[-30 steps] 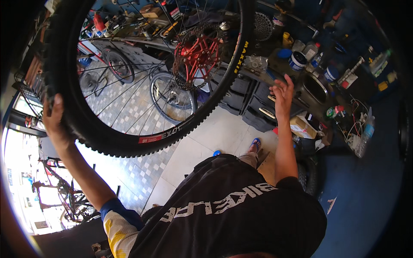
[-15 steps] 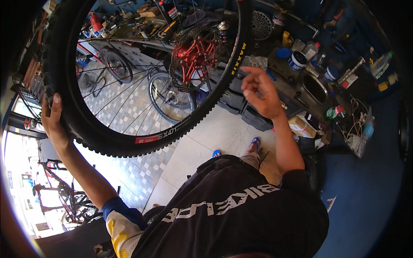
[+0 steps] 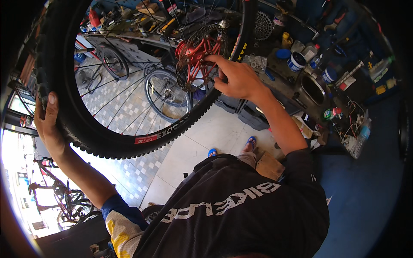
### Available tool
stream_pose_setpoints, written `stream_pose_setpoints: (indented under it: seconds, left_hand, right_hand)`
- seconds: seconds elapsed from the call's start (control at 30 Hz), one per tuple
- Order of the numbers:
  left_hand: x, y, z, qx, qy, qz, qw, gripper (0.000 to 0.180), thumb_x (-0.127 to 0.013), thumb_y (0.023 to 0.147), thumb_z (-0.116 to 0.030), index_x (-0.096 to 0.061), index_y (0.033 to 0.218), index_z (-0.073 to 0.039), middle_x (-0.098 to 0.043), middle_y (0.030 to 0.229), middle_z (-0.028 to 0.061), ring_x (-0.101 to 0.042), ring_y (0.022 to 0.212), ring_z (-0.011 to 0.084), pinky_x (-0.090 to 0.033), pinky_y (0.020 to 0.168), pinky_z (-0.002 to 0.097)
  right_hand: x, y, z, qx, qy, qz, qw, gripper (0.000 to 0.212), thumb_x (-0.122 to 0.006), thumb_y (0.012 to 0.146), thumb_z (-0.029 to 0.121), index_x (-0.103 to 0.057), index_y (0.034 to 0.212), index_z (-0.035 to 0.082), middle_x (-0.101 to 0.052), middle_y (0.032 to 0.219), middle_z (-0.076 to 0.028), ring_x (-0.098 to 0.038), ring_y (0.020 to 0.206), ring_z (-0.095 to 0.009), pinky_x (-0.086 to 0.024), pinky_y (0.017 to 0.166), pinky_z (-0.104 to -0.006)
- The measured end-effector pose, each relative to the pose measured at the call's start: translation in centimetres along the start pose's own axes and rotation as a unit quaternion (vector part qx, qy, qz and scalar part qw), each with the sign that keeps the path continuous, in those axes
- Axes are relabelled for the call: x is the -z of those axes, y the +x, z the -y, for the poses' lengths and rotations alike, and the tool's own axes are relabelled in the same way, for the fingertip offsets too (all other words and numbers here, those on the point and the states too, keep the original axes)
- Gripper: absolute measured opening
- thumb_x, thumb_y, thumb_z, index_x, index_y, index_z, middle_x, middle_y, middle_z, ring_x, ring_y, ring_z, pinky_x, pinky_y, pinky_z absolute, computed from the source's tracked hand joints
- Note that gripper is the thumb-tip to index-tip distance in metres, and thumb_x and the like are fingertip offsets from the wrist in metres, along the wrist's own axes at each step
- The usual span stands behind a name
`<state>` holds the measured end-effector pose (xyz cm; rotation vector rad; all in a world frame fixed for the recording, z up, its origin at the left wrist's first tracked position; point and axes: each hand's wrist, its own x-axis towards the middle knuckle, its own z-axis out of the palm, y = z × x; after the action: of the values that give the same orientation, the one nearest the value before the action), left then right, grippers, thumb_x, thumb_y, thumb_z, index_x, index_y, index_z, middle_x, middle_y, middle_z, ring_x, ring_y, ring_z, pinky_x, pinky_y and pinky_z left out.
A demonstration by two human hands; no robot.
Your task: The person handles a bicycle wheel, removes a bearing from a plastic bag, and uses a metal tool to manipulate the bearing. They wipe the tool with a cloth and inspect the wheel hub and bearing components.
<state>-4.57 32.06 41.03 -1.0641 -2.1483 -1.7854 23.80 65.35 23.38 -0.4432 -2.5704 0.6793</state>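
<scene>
A large bicycle wheel with a black knobbly tire is held up in front of me, tilted, filling the upper left. My left hand grips the tire's left edge, its thumb lying on the near sidewall and its fingers partly hidden behind. At the wheel's middle is a hub with a brake disc on a red spider. My right hand reaches over the rim, index finger stretched to the red spider near the hub's centre; whether it touches cannot be told. The other fingers are bent and hold nothing visible.
A cluttered workbench to the right carries tubs, bottles and a metal basin. A cassette stands behind the wheel. Another bicycle wheel rests near the tiled floor beyond the spokes. A bicycle stands at the lower left.
My right hand has moved left and up, from beside the tire to the hub, with its index finger now stretched out. The wheel has shifted slightly, still in my left hand.
</scene>
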Motion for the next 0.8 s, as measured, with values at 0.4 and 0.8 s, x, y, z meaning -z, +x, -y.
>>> stream_pose_setpoints:
  seconds: [0.4,0.8]
  left_hand:
    - [0.3,0.2,0.2,0.007,0.014,-0.004,1.000,0.071,-0.079,0.090,-0.039,-0.058,0.140,0.008,-0.068,0.124,0.0154,-0.063,0.113,0.0232,-0.042,0.106,0.0327]
    - [0.2,0.3,-0.3,0.009,0.027,-0.001,1.000,0.069,-0.077,0.091,-0.039,-0.060,0.137,0.009,-0.069,0.122,0.0155,-0.065,0.109,0.0239,-0.045,0.103,0.0327]
  right_hand:
    - [-2.2,-0.8,-2.8,-0.103,0.834,0.047,0.541,0.052,-0.051,0.100,0.008,-0.047,0.151,0.007,-0.058,0.089,0.000,-0.039,0.047,-0.004,-0.030,0.042,-0.0224]
    - [-3.8,-1.4,-0.7,-0.088,0.461,0.010,0.883,0.061,-0.063,0.096,0.008,-0.046,0.155,0.008,-0.062,0.086,0.001,-0.049,0.062,-0.004,-0.041,0.055,-0.0235]
